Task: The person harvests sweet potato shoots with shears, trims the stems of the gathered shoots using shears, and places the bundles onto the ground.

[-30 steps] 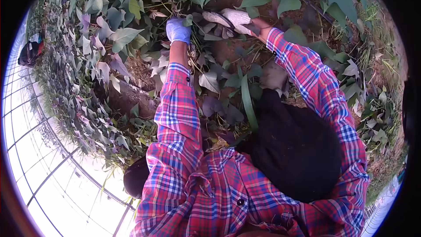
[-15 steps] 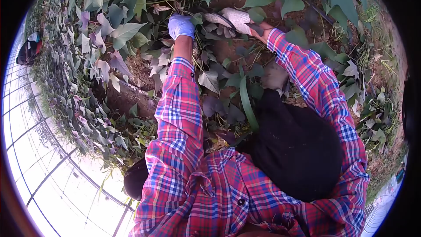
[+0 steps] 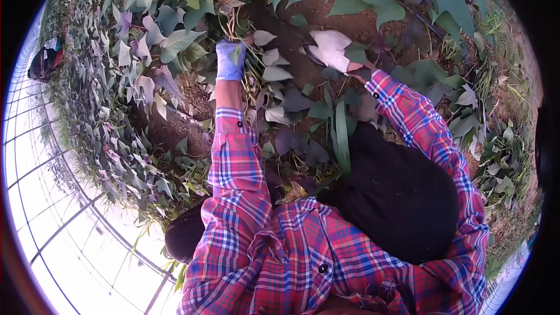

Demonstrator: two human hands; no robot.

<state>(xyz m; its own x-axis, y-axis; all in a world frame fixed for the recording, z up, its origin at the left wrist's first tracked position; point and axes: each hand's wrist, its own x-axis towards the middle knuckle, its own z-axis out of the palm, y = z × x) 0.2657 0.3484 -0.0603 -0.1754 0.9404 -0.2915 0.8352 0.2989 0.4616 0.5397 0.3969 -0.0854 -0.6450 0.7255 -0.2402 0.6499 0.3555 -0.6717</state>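
Observation:
My left hand (image 3: 231,60), in a blue glove, is closed round a bunch of leafy sweet potato vines (image 3: 249,64). Their thin stems stick up past the fist and hang down along its right side. To the right, over bare soil, is my right hand (image 3: 330,49) in a pale glove, its back towards me. Its fingers curl under, and a narrow dark edge shows along their left side; what it belongs to I cannot make out. Broad green leaves lie close around this hand.
Dense vines (image 3: 169,41) with green and purplish leaves spread left and ahead. Brown soil (image 3: 291,29) shows between the hands. My dark-clothed knee (image 3: 402,192) is bent at the right. A wire-grid structure (image 3: 52,216) runs along the left, with a dark bag-like object (image 3: 44,63) at the far left.
My left hand has drawn back and slightly left with the vines, which now show as a loose bunch. My right hand has moved right, away from it, and turned.

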